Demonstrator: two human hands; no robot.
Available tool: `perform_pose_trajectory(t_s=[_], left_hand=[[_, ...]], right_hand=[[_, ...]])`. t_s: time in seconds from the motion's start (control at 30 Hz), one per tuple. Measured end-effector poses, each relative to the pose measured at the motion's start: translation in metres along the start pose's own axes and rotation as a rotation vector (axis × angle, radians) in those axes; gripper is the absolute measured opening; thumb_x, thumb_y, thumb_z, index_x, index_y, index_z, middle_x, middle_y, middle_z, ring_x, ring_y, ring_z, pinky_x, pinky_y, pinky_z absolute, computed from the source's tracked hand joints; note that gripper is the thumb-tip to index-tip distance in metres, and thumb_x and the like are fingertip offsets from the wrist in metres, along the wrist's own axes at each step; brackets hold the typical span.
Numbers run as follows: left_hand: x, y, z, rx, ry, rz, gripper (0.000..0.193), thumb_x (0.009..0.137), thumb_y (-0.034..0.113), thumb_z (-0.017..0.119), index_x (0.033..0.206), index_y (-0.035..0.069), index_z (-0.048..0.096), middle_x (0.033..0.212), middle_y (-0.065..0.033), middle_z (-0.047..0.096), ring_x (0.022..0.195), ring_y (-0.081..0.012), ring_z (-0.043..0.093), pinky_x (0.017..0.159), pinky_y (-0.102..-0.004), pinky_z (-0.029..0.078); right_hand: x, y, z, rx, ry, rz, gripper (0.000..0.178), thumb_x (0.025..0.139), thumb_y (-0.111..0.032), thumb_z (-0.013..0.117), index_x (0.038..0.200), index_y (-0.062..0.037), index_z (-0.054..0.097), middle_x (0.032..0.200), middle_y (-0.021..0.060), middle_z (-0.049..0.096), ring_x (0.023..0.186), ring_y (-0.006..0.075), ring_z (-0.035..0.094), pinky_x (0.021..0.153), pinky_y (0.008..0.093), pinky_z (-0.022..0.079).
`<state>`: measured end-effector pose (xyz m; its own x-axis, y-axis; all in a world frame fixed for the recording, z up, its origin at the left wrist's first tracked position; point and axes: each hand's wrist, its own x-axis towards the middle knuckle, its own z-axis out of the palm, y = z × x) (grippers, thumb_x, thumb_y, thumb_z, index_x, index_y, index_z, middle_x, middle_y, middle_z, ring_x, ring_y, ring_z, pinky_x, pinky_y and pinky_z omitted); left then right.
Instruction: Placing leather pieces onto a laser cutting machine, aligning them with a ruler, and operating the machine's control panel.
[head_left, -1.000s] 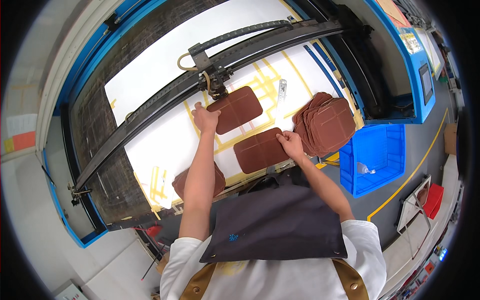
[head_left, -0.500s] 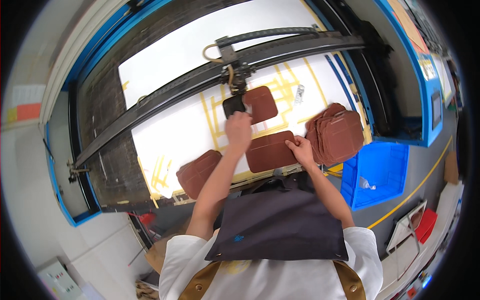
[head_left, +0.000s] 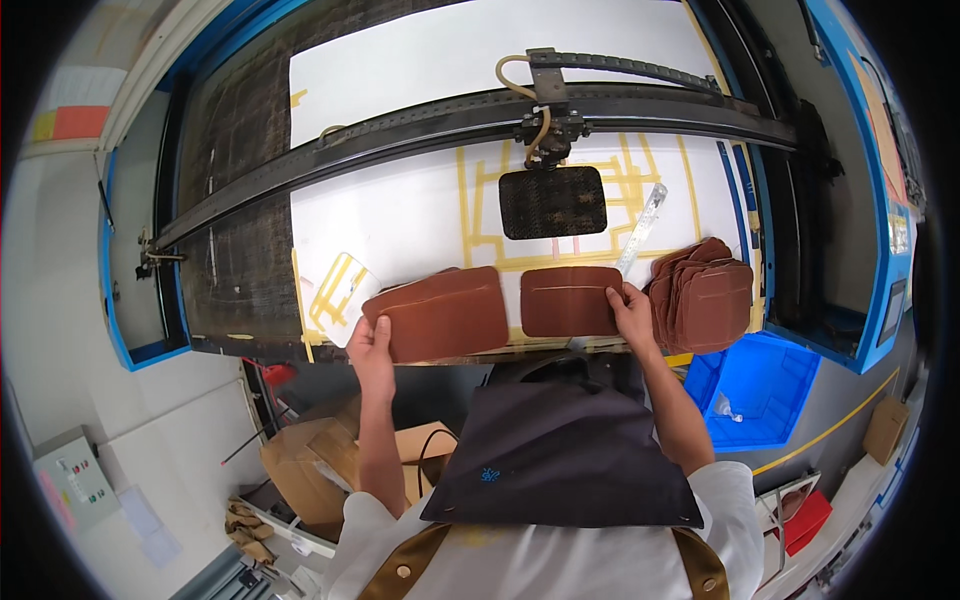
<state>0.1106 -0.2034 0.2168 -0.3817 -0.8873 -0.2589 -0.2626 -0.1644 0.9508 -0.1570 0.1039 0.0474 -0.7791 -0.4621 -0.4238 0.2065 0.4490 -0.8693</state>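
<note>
My left hand (head_left: 372,352) pinches the left end of a brown leather panel (head_left: 450,318), thumb on top. That panel lies over the left pile, of which only a thin edge shows behind it. Near the front edge of the machine bed, my right hand (head_left: 632,315) grips the right end of another brown panel (head_left: 568,303), which has rounded corners. Right beside this hand stands an uneven stack of brown panels (head_left: 708,300). Beyond both panels, a dark rounded rectangle (head_left: 553,203) shows in the white sheet (head_left: 400,215), under the cutting head (head_left: 550,130).
A black gantry beam (head_left: 400,130) crosses the bed. Yellow tape strips mark the sheet, and a clear ruler (head_left: 643,228) lies to the right. A taped white card (head_left: 340,298) sits at the left. A blue bin (head_left: 755,390) stands below right, cardboard boxes (head_left: 315,465) below left.
My left hand has carried a panel from the spot under the cutting head to the left pile, uncovering the dark rectangle. My right hand keeps its panel. The view has shifted.
</note>
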Motion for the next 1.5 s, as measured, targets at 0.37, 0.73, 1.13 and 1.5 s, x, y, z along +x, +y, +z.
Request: perform_pose_trajectory(t_s=[0.37, 0.73, 1.13, 1.5], left_hand=[[0.004, -0.072, -0.009, 0.92, 0.221, 0.418, 0.038, 0.084, 0.012, 0.075, 0.119, 0.004, 0.065, 0.115, -0.0153, 0.064, 0.113, -0.034, 0.057, 0.096, -0.0433, 0.048], [0.085, -0.057, 0.162, -0.061, -0.732, -0.25, 0.039, 0.083, 0.001, 0.078, 0.12, -0.001, 0.066, 0.112, -0.0058, 0.072, 0.098, -0.0135, 0.067, 0.091, -0.0308, 0.053], [0.156, -0.084, 0.203, 0.545, -0.396, 0.124, 0.037, 0.079, 0.01, 0.082, 0.111, 0.0, 0.069, 0.088, -0.0071, 0.071, 0.077, -0.0145, 0.067, 0.071, -0.0291, 0.054], [0.155, -0.09, 0.202, 0.531, -0.311, 0.171, 0.037, 0.076, 0.012, 0.085, 0.108, 0.001, 0.068, 0.082, -0.0033, 0.065, 0.073, -0.0125, 0.061, 0.069, -0.0277, 0.053]], right_hand=[[-0.013, -0.075, -0.005, -0.366, -0.074, -0.068, 0.024, 0.094, -0.02, 0.066, 0.106, 0.0004, 0.068, 0.086, 0.0226, 0.07, 0.076, 0.0339, 0.069, 0.069, 0.0382, 0.052], [0.081, -0.146, -0.017, -0.13, -0.274, -0.34, 0.022, 0.097, -0.019, 0.067, 0.092, 0.0007, 0.062, 0.07, -0.0007, 0.051, 0.069, 0.0078, 0.044, 0.062, 0.0284, 0.042], [0.176, -0.08, 0.02, -0.128, 0.06, -0.202, 0.026, 0.086, -0.005, 0.069, 0.112, -0.0047, 0.069, 0.095, 0.0105, 0.075, 0.087, 0.0236, 0.072, 0.08, 0.0344, 0.055], [0.163, -0.078, 0.025, -0.108, 0.087, -0.141, 0.024, 0.085, -0.006, 0.071, 0.109, -0.0033, 0.071, 0.092, 0.0076, 0.074, 0.08, 0.0199, 0.069, 0.078, 0.0314, 0.054]])
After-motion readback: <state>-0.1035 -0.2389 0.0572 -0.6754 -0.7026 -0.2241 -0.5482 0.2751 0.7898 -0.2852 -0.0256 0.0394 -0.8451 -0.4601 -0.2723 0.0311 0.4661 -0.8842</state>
